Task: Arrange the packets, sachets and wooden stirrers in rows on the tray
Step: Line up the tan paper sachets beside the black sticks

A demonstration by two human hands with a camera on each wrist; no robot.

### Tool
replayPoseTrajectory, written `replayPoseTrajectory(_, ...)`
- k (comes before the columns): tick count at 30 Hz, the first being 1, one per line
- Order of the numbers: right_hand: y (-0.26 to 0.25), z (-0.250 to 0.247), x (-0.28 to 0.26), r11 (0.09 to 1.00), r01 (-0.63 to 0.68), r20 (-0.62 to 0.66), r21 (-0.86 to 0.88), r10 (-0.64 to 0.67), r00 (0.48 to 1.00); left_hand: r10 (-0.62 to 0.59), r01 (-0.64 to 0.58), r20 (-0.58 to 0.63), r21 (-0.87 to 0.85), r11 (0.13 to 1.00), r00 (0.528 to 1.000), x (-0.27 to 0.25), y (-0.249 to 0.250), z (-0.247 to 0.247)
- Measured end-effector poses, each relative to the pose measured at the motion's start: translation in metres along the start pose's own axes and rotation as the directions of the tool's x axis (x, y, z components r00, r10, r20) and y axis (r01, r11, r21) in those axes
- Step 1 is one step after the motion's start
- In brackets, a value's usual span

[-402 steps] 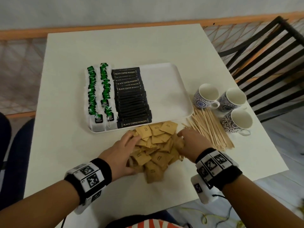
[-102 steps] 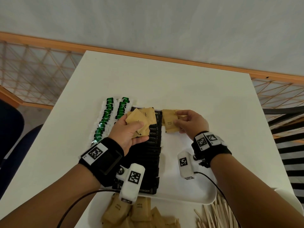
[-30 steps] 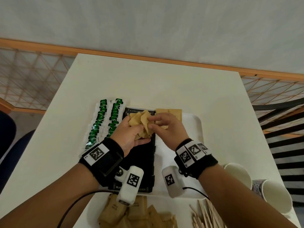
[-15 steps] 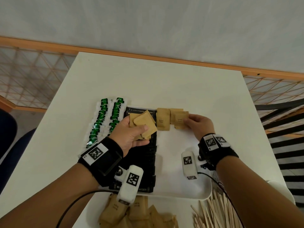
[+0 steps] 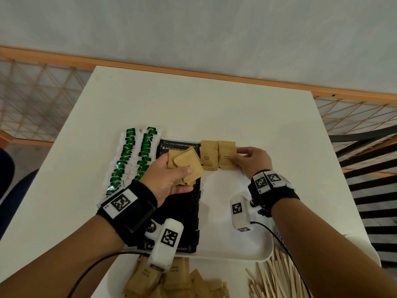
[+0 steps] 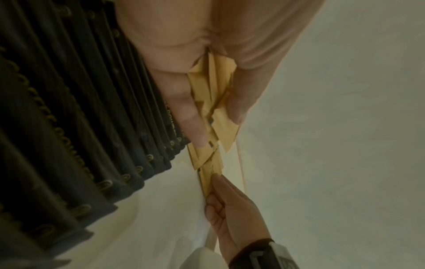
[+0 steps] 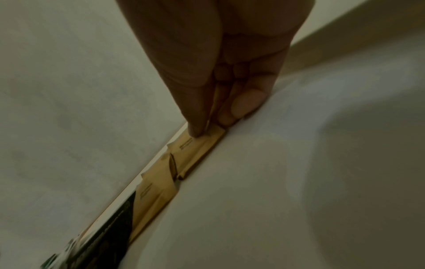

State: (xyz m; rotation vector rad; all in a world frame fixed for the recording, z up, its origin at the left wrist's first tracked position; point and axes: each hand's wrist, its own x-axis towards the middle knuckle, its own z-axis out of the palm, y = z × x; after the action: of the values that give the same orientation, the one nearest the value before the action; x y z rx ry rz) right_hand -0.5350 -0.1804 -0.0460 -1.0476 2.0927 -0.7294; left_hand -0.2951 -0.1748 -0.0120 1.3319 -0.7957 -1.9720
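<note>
Our left hand [image 5: 169, 179] grips a fan of brown paper sugar sachets [image 5: 186, 166] above the black coffee packets [image 5: 179, 147]. Our right hand [image 5: 253, 161] pinches one brown sachet [image 5: 226, 155] at the white plastic tray's [image 5: 236, 252] far edge, touching another placed sachet [image 5: 208, 155].

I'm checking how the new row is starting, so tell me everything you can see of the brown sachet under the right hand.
The brown sachet is a small flat kraft-paper packet with dark print reading "Brown Sugar". It lies flat at the far end of the white tray, side by side with another like it. The right hand pinches its right edge, as the right wrist view shows.
</note>
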Motion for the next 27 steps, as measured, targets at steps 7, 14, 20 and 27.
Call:
replayPoseTrajectory(7, 0.003, 0.002, 0.003, 1.000, -0.006, -0.011, -0.009, 0.006, 1.000, 0.007, -0.007, 0.001, 0.002, 1.000, 1.000, 0.001, 0.001, 0.000)
replayPoseTrajectory(14, -0.007, -0.001, -0.009, 0.998, 0.037, -0.070, 0.049, -0.033, 0.997, 0.014, -0.014, -0.005, 0.049, 0.999, 1.000, 0.001, 0.000, 0.004)
replayPoseTrajectory(20, -0.050, 0.004, -0.048, 0.946, 0.108, 0.326, 0.306, -0.211, 0.922, 0.015, -0.015, 0.001, 0.109, 0.994, 1.000, -0.003, 0.001, 0.010)
replayPoseTrajectory(27, -0.052, 0.004, -0.049, 0.907, -0.006, 0.417, 0.421, -0.188, 0.889, -0.020, 0.021, 0.041, -0.042, 0.999, 0.999, -0.009, 0.006, 0.007)
